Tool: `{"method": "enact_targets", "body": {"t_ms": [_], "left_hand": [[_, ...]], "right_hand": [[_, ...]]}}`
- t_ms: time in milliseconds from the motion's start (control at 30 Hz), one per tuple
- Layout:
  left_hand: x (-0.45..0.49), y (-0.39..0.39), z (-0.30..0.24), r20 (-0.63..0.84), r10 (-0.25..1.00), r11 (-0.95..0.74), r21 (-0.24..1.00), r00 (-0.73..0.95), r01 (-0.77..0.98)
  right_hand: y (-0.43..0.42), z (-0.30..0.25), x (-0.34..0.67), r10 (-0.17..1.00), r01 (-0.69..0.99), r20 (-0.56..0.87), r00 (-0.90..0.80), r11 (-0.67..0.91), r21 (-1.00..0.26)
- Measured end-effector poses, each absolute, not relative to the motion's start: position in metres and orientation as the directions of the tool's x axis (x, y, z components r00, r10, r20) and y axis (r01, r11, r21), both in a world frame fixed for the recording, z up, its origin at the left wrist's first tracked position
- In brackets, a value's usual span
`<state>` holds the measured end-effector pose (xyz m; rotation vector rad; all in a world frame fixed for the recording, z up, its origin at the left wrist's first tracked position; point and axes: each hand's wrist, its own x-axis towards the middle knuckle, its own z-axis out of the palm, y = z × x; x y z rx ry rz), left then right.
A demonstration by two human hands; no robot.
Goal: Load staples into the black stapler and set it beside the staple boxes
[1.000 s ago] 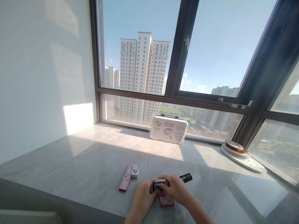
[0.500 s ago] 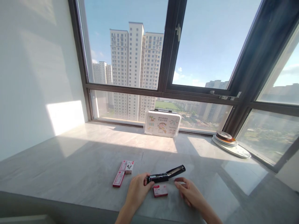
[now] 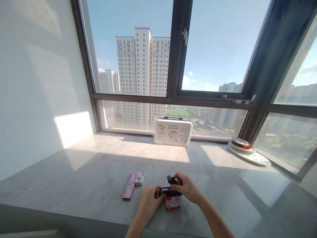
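A black stapler (image 3: pixel 170 191) is held low over the counter between both of my hands. My left hand (image 3: pixel 148 199) pinches one end of its base with thumb and fingers. On the stapler's upper arm, which is tilted up a little above the base, my right hand (image 3: pixel 187 187) has closed its fingers. Part of that arm is hidden behind the fingers. Just in front of the stapler lies a small red and white box (image 3: pixel 172 203), its back edge covered by the stapler.
Left of my hands lie a long pink and white box (image 3: pixel 128 191) and more small boxes (image 3: pixel 138 178). A white printed case (image 3: pixel 173 133) stands against the window. Stacked plates (image 3: pixel 244 150) are at the right corner of the grey counter (image 3: pixel 86 185).
My right hand has moved up and left and taken hold of the stapler's upper arm. That arm has swung from lying back at the right to over the base.
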<state>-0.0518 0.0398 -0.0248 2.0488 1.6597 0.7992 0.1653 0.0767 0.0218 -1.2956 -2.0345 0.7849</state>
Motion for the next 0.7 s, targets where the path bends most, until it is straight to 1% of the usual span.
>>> {"method": "enact_targets", "body": {"t_ms": [100,167,233,300,367,433,500,567,633,700], "left_hand": [[-0.052,0.039,-0.025,0.184,0.973,-0.223,0.609,0.138,0.761],[-0.052,0.036,-0.022,0.193,0.972,-0.228,0.608,0.137,0.76],[-0.05,0.03,-0.016,0.233,0.96,-0.268,0.617,0.154,0.74],[-0.046,0.022,-0.009,0.289,0.929,-0.365,0.622,0.231,0.693],[-0.04,0.015,-0.001,0.322,0.87,-0.492,0.61,0.373,0.621],[-0.033,0.009,0.004,0.315,0.795,-0.592,0.589,0.518,0.55],[-0.028,0.007,0.005,0.287,0.762,-0.622,0.573,0.58,0.534],[-0.027,0.009,0.001,0.262,0.81,-0.57,0.561,0.525,0.6],[-0.029,0.013,-0.005,0.256,0.883,-0.467,0.547,0.393,0.694],[-0.033,0.016,-0.011,0.263,0.92,-0.39,0.539,0.29,0.746]], "right_hand": [[0.074,0.018,0.152,0.933,0.679,0.143,-0.329,0.339,-0.651],[0.075,0.016,0.149,0.941,0.71,0.145,-0.304,0.326,-0.625],[0.078,0.015,0.155,0.953,0.736,0.151,-0.262,0.298,-0.608],[0.079,0.013,0.167,0.966,0.751,0.155,-0.208,0.259,-0.607],[0.076,0.01,0.181,0.977,0.749,0.153,-0.152,0.215,-0.627],[0.068,0.004,0.194,0.985,0.728,0.14,-0.103,0.171,-0.664],[0.056,-0.002,0.203,0.99,0.695,0.122,-0.07,0.136,-0.706],[0.043,-0.009,0.208,0.993,0.67,0.11,-0.043,0.11,-0.734],[0.031,-0.015,0.21,0.994,0.627,0.104,-0.017,0.091,-0.774],[0.022,-0.02,0.21,0.996,0.553,0.092,-0.01,0.082,-0.829]]}}
